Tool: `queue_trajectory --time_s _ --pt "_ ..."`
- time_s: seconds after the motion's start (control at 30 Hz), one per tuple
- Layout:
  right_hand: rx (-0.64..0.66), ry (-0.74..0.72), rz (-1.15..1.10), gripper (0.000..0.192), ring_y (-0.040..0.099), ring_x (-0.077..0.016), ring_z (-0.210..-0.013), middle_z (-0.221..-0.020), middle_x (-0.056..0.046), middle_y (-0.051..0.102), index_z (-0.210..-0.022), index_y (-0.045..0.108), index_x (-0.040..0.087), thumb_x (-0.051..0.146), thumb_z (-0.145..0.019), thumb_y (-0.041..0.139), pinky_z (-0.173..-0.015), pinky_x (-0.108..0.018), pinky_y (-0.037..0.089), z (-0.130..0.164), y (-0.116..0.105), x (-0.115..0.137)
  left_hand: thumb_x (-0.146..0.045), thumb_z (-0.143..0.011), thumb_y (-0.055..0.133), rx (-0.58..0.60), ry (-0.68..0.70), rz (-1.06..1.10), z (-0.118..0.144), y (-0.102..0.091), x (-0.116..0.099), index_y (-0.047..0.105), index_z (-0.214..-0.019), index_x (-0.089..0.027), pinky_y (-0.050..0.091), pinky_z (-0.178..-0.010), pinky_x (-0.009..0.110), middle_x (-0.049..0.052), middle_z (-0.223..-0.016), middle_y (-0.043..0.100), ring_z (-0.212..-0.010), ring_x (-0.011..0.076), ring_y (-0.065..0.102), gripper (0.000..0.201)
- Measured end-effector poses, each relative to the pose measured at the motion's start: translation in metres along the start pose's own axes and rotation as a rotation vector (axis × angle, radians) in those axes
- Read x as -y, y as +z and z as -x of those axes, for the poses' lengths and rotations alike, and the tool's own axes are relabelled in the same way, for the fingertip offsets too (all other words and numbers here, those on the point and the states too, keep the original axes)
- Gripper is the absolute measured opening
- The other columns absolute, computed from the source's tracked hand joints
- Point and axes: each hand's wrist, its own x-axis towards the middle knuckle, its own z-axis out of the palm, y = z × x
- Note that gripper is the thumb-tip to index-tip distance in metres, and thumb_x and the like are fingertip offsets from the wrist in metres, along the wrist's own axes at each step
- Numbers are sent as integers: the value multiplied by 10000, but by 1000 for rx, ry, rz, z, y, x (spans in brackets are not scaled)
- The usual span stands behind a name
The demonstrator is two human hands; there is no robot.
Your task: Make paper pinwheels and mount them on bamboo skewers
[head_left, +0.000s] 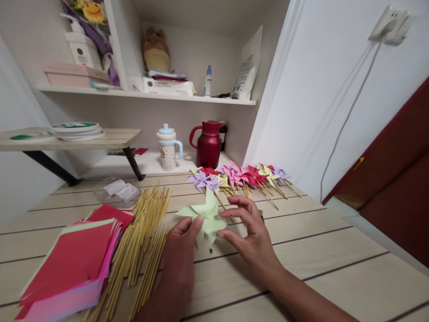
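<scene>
A pale green paper pinwheel (210, 217) with folded blades is held up just above the table. My left hand (182, 241) pinches its left side between thumb and fingers. At its right edge is my right hand (250, 228), thumb and fingers spread apart; whether the fingertips touch the paper I cannot tell. Beyond the hands lie several finished pinwheels on sticks, among them a pink pinwheel (234, 172), a red pinwheel (255, 175) and a purple pinwheel (203, 180). Left of my left hand lies a heap of thin wooden sticks (142, 237).
Stacked coloured paper squares (69, 255) lie at the left. Behind them is a clear plastic packet (121, 191). A small raised shelf (124, 136) holds tape rolls (78, 130). A cup (167, 152) and a red jug (209, 147) stand at the back.
</scene>
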Motion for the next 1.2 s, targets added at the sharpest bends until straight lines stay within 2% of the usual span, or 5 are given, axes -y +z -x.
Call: queue_trajectory --time_s 0.23,0.43,0.57,0.97,1.2 --pt "111 -124 139 186 365 -348 -1356 -1424 -79 393 -964 723 292 296 -783 760 -1099 -561 339 1 0 -2 -364 -705 778 30 -28 147 -6 -4 -3 735 -880 -189 464 -698 281 42 -857 741 -706 172 641 251" --pt "102 -199 166 62 398 -342 -1328 -1409 -57 416 -830 760 296 256 -828 712 -1067 -557 344 1 1 -1 -354 -723 770 90 -54 179 -2 -2 0 738 -927 -176 460 -675 277 43 -828 730 -723 180 640 272" --pt "87 -147 125 80 441 -318 -1292 -1345 -58 480 -785 754 290 263 -840 702 -1046 -521 370 1 1 -2 -351 -754 751 135 -29 150 -1 -2 7 735 -863 -178 434 -659 248 6 -759 697 -676 144 597 205" --pt "72 139 15 72 518 -286 -1203 -1228 -68 568 -737 690 242 234 -809 692 -1036 -480 375 0 6 0 -377 -716 771 53 -45 106 5 7 3 751 -859 -176 429 -628 249 4 -717 721 -590 137 595 248" --pt "31 170 -37 103 541 -266 -1156 -1148 -63 585 -686 656 230 206 -781 691 -1016 -455 393 0 6 0 -357 -713 777 33 -38 70 6 9 5 730 -812 -154 423 -627 242 13 -709 705 -609 125 575 231"
